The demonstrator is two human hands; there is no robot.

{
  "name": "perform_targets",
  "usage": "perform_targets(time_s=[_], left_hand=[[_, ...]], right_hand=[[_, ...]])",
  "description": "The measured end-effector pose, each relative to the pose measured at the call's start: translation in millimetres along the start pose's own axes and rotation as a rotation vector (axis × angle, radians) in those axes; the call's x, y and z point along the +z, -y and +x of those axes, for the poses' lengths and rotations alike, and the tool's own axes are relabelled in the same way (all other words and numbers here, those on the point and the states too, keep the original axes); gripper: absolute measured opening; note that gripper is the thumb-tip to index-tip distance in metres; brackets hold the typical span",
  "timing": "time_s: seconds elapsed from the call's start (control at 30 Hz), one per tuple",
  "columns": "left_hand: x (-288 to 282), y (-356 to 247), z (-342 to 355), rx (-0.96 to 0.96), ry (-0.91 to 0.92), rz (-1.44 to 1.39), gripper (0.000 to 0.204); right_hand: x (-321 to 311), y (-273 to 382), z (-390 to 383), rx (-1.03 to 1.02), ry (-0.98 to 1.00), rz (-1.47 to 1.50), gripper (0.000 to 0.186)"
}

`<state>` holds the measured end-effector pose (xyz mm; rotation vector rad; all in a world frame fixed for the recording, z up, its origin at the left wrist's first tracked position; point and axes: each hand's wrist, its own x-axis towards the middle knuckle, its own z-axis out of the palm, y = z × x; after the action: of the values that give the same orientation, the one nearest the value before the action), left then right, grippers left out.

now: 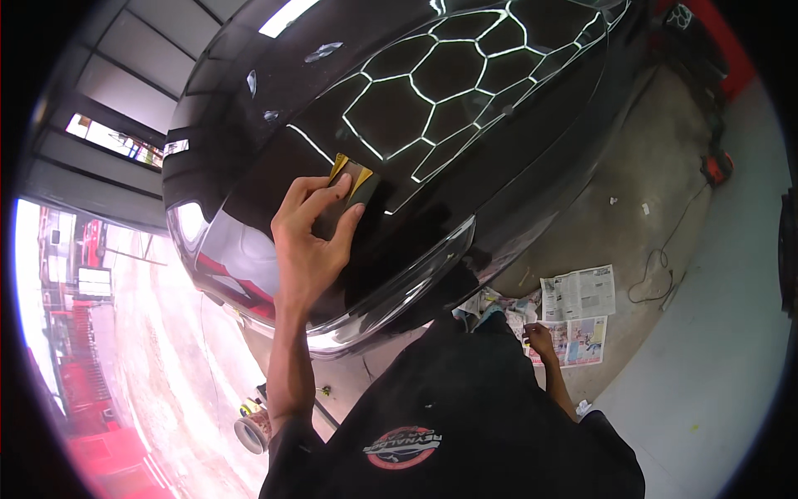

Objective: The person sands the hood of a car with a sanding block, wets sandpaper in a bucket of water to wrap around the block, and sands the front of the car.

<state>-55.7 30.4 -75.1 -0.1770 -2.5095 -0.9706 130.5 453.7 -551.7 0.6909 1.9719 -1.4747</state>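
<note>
At the far left, a bright doorway [91, 283] opens onto a washed-out street, and a dark panelled wall [108, 91] rises above it. Low down beside the person's left arm lies a roll of tape [252, 432] on the floor.

The left hand [312, 241] is raised against the glossy black car body [465, 166]. Its fingers [320, 193] are spread and pressed flat on a small yellow-backed sanding sheet [353, 179], which lies against the paint just below the mirrored pattern of hexagonal ceiling lights [440, 91]. The thumb side curls along the sheet's right edge, so the hand holds the sheet to the panel rather than gripping anything else. A chrome-bright edge [399, 287] curves beneath the hand.

Further right, the person's black shirt [465, 416] fills the lower middle. The right hand [540, 339] hangs low beside the body, fingers loosely curled and holding nothing, just above sheets of newspaper [578, 295] spread on the grey concrete floor [648, 183]. A thin cable [657, 266] trails across the floor to the right of the newspaper.
</note>
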Motion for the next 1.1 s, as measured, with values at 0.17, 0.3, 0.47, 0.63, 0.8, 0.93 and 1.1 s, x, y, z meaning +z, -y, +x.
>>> perform_targets(time_s=[0.17, 0.3, 0.47, 0.63, 0.8, 0.93, 1.1], left_hand=[[5.7, 5.8, 15.0, 0.029, 0.050, 0.127, 0.034], [-5.0, 11.4, 20.4, 0.026, 0.080, 0.178, 0.036], [-1.5, 16.8, 22.7, 0.070, 0.094, 0.161, 0.042], [-4.6, 31.2, 26.0, 0.119, 0.144, 0.197, 0.043], [-4.2, 32.5, 28.3, 0.113, 0.183, 0.191, 0.042], [-8.6, 30.4, 37.7, 0.187, 0.218, 0.214, 0.040], [-11.0, 30.5, 35.9, 0.190, 0.237, 0.282, 0.037]], right_hand=[[12.1, -30.9, 14.6, -0.050, -0.105, -0.184, 0.026], [27.2, -78.2, 37.5, -0.107, -0.137, 0.016, 0.032], [18.6, -110.7, 42.4, -0.090, -0.147, -0.153, 0.043], [25.0, -90.2, 53.0, 0.077, -0.079, -0.197, 0.048], [41.9, -97.0, 70.3, -0.090, -0.033, -0.424, 0.052], [67.9, -166.5, 89.2, -0.131, -0.319, -0.297, 0.055], [83.0, -222.5, 104.0, 0.091, -0.290, -0.304, 0.059]])
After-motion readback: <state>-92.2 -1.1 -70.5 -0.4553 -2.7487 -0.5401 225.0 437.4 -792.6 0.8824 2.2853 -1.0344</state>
